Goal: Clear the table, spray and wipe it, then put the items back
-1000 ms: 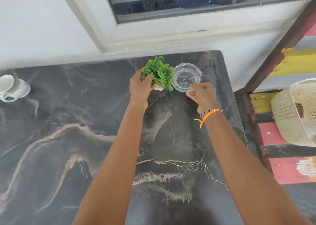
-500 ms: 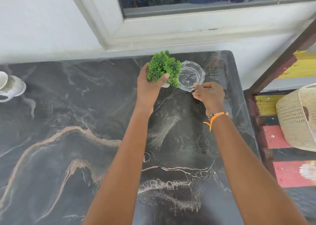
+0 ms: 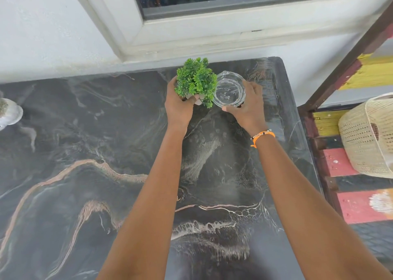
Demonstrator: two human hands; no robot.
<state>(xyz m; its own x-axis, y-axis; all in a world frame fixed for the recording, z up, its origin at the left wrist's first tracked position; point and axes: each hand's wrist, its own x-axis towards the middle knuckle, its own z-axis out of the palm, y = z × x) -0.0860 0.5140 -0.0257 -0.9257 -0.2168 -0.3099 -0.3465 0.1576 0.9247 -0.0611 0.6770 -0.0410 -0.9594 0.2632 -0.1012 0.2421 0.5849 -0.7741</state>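
Note:
A small green artificial plant (image 3: 195, 80) in a little white pot is gripped by my left hand (image 3: 179, 106), whose fingers curl round the pot under the leaves. Right beside it, my right hand (image 3: 247, 107) holds a clear glass bowl (image 3: 229, 90) with thumb in front and fingers round its far side. Both items are at the far side of the dark marbled table (image 3: 106, 173), near the wall. I cannot tell whether they touch the tabletop.
A white cup (image 3: 9, 113) stands at the table's far left edge. A woven basket (image 3: 370, 139) rests on a painted wooden bench (image 3: 348, 203) to the right of the table. A window sill (image 3: 212, 35) runs along the wall behind.
My right hand went from pinching the bowl's near rim to wrapping round the bowl. My left hand keeps hold of the plant, and both items sit closer together.

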